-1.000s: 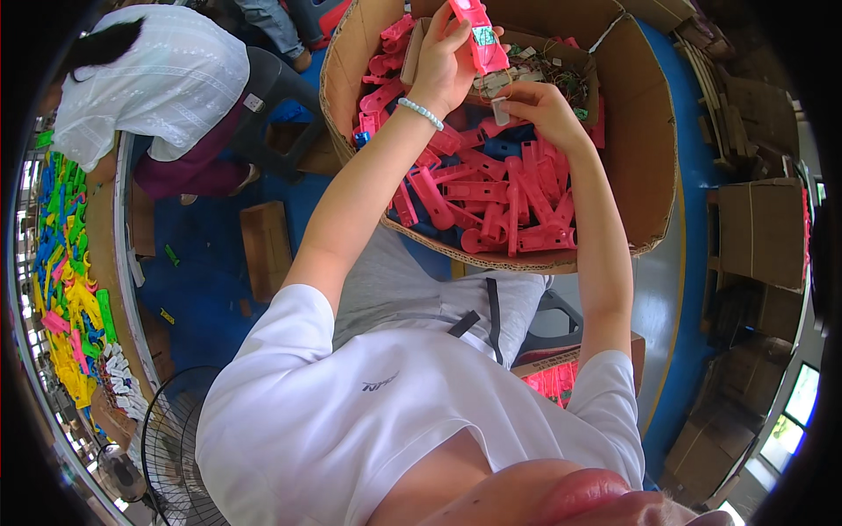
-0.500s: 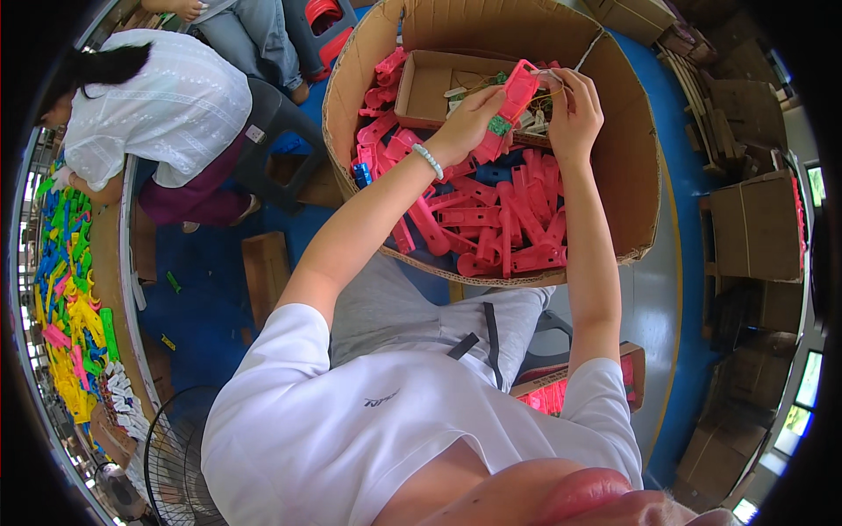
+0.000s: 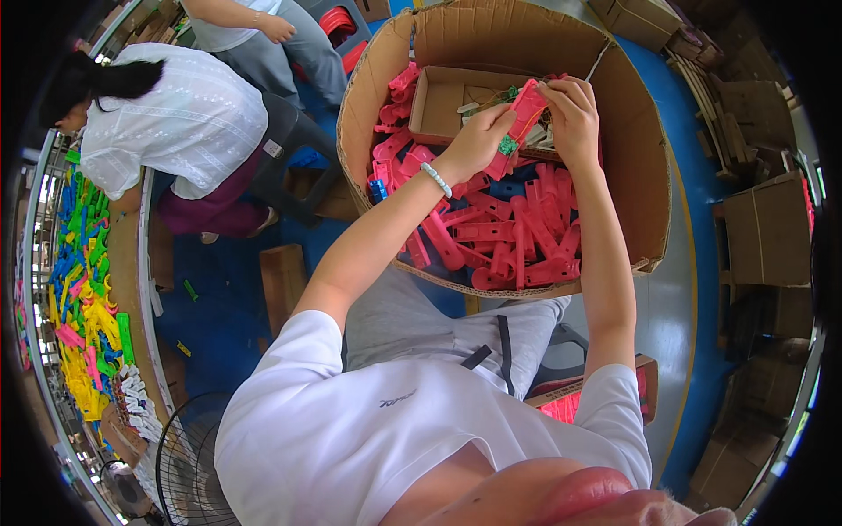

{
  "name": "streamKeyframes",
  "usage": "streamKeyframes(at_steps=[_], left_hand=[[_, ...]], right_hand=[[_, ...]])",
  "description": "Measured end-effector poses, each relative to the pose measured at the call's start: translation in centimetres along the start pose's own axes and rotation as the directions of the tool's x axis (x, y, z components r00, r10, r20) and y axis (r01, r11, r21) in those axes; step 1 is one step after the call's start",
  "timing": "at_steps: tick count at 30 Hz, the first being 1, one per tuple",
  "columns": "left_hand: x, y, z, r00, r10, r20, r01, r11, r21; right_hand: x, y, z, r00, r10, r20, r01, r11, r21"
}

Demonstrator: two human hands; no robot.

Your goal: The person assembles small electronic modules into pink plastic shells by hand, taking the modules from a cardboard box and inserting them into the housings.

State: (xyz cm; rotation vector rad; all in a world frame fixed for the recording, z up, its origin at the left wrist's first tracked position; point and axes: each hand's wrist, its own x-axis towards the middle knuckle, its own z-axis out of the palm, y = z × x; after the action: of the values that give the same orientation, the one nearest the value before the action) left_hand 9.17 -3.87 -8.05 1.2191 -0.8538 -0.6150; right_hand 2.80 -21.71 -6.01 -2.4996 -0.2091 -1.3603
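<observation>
— Two hands on one piece: a long pink plastic part is held up over the big cardboard box, with a small green piece at its lower end.

— Who's got what?

— The left hand is closed around the lower end, fingers right by that green piece. The right hand pinches the upper end from the other side. Both are gripping it, neither palm is open.

— And underneath?

— A smaller cardboard tray sits inside the box, holding what may be little metal bits and wires; too small to call. Around and below it, a heap of pink parts of the same kind, with a blue one at the left edge.

— So which step is this?

— Looks like fitting, I'd judge: the green piece being seated on the pink part while the other hand steadies it. Next move calls for a firm press with the left fingers, the right hand keeping the part from twisting.

— Anyone else about?

— A seated person in a white top at the left, beside a bench of multicoloured parts.
</observation>
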Motion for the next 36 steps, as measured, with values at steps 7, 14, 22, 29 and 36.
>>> streamKeyframes(at_steps=[7,14,22,29,36], left_hand=[[-0.1,0.7,-0.4,0.987,-0.138,0.079,0.159,0.827,-0.540],[-0.1,0.7,-0.2,0.992,-0.061,0.107,0.093,0.941,-0.326],[0.9,-1.2,-1.4,0.995,0.085,-0.049,-0.091,0.988,-0.127],[0.2,-1.4,0.2,0.970,0.233,-0.065,-0.217,0.956,0.195],[-0.2,2.1,3.3,0.813,0.582,-0.015,-0.481,0.686,0.547]], right_hand=[[-1.3,-0.5,1.4,0.786,0.555,0.272,-0.557,0.445,0.701],[-2.6,-1.5,3.0,0.711,0.659,0.245,-0.631,0.445,0.636],[-2.0,-2.0,1.3,0.699,0.351,0.623,-0.565,-0.262,0.782],[-2.1,-4.1,1.5,0.664,0.645,0.379,-0.434,-0.081,0.897],[1.0,-7.0,-5.7,0.781,0.552,0.294,-0.488,0.243,0.838]])
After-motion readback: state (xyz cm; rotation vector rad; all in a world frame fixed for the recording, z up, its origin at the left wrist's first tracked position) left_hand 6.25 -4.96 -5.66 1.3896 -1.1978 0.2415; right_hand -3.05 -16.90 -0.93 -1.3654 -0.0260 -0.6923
